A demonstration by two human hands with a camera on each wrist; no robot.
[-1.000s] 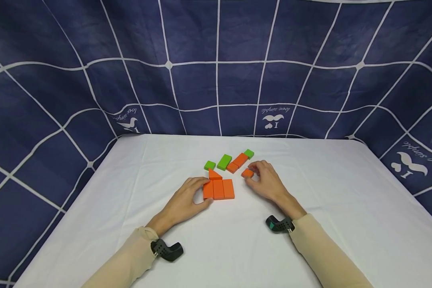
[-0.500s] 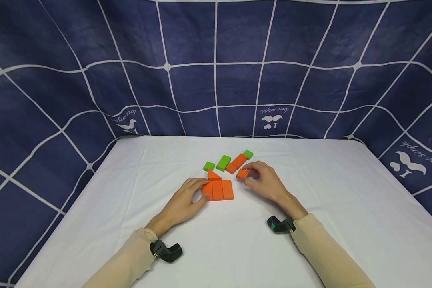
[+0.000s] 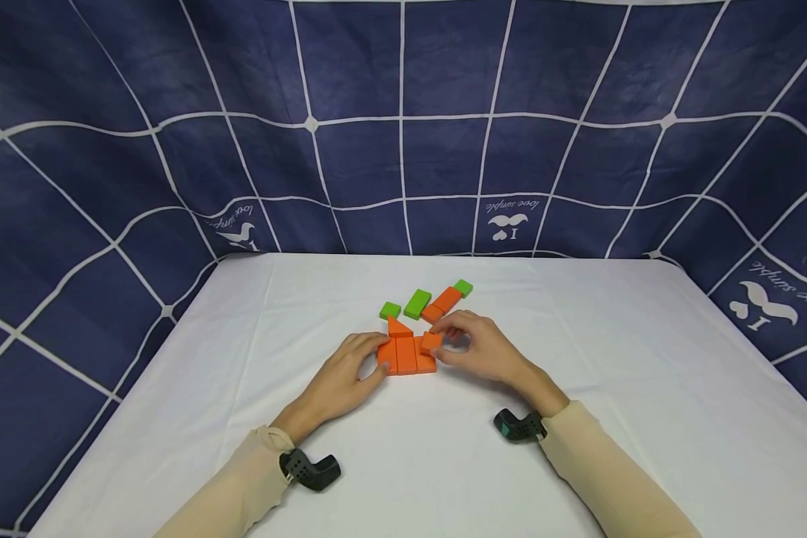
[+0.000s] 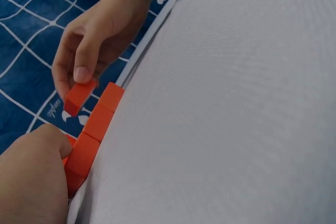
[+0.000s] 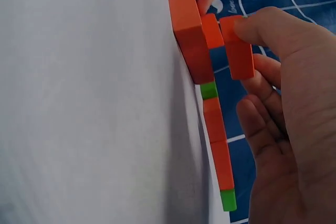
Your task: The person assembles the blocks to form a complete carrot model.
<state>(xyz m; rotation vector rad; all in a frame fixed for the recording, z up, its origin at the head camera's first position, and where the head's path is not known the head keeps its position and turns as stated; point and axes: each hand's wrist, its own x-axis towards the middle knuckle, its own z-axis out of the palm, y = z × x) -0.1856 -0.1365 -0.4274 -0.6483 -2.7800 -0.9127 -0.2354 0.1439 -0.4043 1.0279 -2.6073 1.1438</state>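
1. The right hand (image 3: 480, 347) pinches a small, solid-looking orange block (image 3: 432, 343), tilted, by the right end of a row of three flat orange rectangular blocks (image 3: 406, 356).
2. The left hand (image 3: 339, 381) grips the row's left end block, thumb at its near side and a finger at its far side.
3. The row lies short of the far edge of the white-cloth-covered worktop (image 3: 403, 463), between its left and right edges. An orange triangular block (image 3: 399, 328) appears to touch the row's far side.
4. My judgement: lowered while tilted, the pinched block could catch a corner and knock the right end block out of line. A harder squeeze or tug by the left hand could open the row's seams or shift the triangle.
5. Towards the worktop's far edge, a green rectangular block (image 3: 418, 304) and a slanting orange-and-green line of blocks (image 3: 447, 300) sit near the right fingers; a stray knuckle could nudge them.
6. From the head, the pinched block overlaps the row and could pass for resting there; both wrist views show a gap.
7. Only the head view shows the green square block (image 3: 390, 310) clearly beyond the triangle.
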